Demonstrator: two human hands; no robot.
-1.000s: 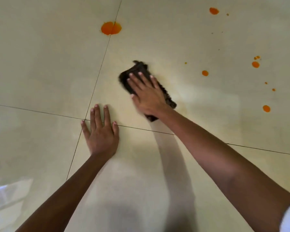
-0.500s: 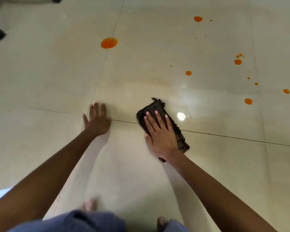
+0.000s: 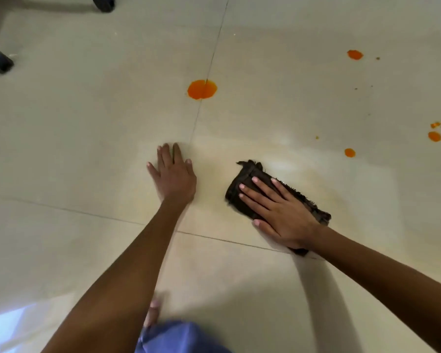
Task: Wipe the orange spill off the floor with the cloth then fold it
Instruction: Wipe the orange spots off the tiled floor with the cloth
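Wiping or folding: which step is in hand? (Trainee)

Wiping, by my judgement. The right hand (image 3: 278,210) lies flat, fingers straight, pressing the dark brown fringed fabric cloth (image 3: 243,174) onto the glossy cream tiled floor (image 3: 87,123). The cloth is bunched under the palm, not gripped. The left hand (image 3: 175,178) rests open and flat on the floor at the cloth's 9 o'clock, apart from it, probably as a brace. (Supervisor)

What does the next move call for? (Trainee)

Reach. The large round orange liquid spot (image 3: 202,89) sits on a tile joint at the cloth's 11 o'clock, well apart. Smaller orange drops (image 3: 349,152) scatter from 1 to 3 o'clock. All are unwiped, so folding is not yet due. Slide the cloth under steady palm pressure; the joint may hold residue. (Supervisor)

Any brands, labels or writing? (Trainee)

None legible on cloth, floor or the blue garment (image 3: 178,337) at the view's 6 o'clock. (Supervisor)
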